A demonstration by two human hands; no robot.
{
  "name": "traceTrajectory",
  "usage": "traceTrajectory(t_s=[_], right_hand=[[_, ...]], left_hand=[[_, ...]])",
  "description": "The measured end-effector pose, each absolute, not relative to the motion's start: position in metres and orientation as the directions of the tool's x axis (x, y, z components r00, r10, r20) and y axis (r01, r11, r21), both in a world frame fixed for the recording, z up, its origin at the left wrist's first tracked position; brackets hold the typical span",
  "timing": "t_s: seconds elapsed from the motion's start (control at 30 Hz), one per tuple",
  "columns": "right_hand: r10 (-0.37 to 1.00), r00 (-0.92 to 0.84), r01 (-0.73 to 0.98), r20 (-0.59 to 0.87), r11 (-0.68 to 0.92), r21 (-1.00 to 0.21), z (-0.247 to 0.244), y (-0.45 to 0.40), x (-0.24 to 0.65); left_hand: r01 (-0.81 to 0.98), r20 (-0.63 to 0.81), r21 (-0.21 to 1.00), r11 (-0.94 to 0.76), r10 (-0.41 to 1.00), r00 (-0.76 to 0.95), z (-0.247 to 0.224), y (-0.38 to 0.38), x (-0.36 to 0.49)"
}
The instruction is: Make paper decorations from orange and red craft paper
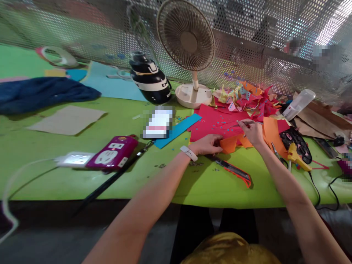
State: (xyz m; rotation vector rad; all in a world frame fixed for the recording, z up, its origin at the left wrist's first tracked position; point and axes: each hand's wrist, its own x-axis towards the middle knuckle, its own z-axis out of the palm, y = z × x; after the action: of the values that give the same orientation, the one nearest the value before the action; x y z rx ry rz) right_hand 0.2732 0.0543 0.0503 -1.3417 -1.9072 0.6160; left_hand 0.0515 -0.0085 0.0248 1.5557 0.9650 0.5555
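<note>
Head view, left hand [206, 144] pinching orange paper [229, 144], right hand [254, 133] gripping slim tool [250, 122], knife [232, 170] short of table edge [233, 200]

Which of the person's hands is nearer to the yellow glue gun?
Right. The right hand is beyond and left of the yellow glue gun; the left hand is farther left.

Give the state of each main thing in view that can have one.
Phone: screen lit.
Fan: upright; spinning unclear.
Black bottle: standing.
Purple power strip: white adapter at one end.
Utility knife: lying down, blade unclear.
Glue gun: lying down, corded.
Red paper: flat, speckled blue.
Orange paper: creased, at left hand.
Right hand: gripping a slim tool.
</note>
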Motion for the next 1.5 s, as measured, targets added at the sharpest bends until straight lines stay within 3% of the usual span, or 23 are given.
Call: traceTrajectory(t_s=[0.13, 0.67, 1.17, 1.5], right_hand=[[0.916, -0.166, 0.667, 0.365, 0.377, -0.642, 0.044, 0.048, 0.268], [0.951, -0.131, 0.562, 0.281, 0.304, -0.769, 0.040, 0.053, 0.268], [0.946, -0.099, 0.438, 0.309, 0.321, -0.840, 0.041, 0.052, 0.269], [0.953, -0.088, 0.486, 0.289, 0.295, -0.823, 0.038, 0.052, 0.269]], left_hand=[[0.279, -0.174, 0.960, 0.018, 0.820, 0.545, 0.027, -0.009, 0.052], [0.259, -0.155, 0.966, 0.012, 0.826, 0.541, 0.027, -0.009, 0.052], [0.274, -0.138, 0.962, -0.024, 0.820, 0.556, 0.023, -0.007, 0.050], [0.309, -0.137, 0.950, -0.046, 0.829, 0.543, 0.022, -0.006, 0.049]])
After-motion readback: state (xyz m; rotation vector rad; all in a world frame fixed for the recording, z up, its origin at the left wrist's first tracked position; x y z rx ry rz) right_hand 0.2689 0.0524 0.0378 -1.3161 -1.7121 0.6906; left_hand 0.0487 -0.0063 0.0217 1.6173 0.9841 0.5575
